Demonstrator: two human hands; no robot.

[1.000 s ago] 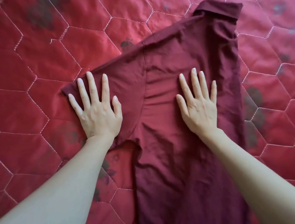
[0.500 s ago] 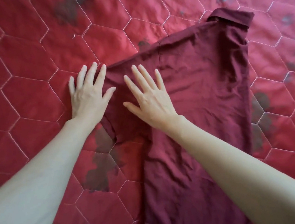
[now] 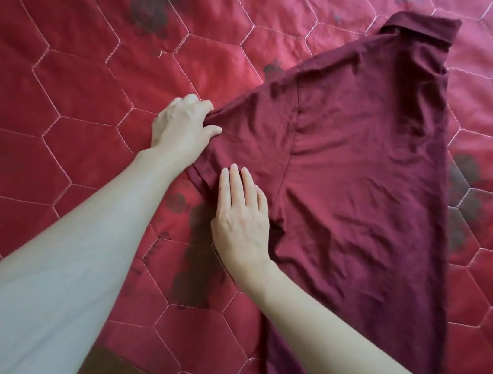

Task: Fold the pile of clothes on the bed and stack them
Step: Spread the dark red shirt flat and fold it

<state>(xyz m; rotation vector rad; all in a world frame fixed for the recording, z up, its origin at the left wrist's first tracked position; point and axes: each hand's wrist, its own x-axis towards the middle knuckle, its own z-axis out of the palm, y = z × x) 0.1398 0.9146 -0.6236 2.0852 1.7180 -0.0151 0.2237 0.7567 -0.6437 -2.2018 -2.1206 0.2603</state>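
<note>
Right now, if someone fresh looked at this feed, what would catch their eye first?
The dark maroon shirt spread flat right of centre on the red hexagon-quilted bedspread, its collar pointing to the upper right. Next, the left hand gripping the sleeve end at the shirt's left edge, while the right hand lies flat just below it, fingers straight on the fabric.

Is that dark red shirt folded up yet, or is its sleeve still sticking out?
Partly folded. The sleeve sticks out sideways, its end gripped by the left hand; the right hand presses flat beside it.
</note>
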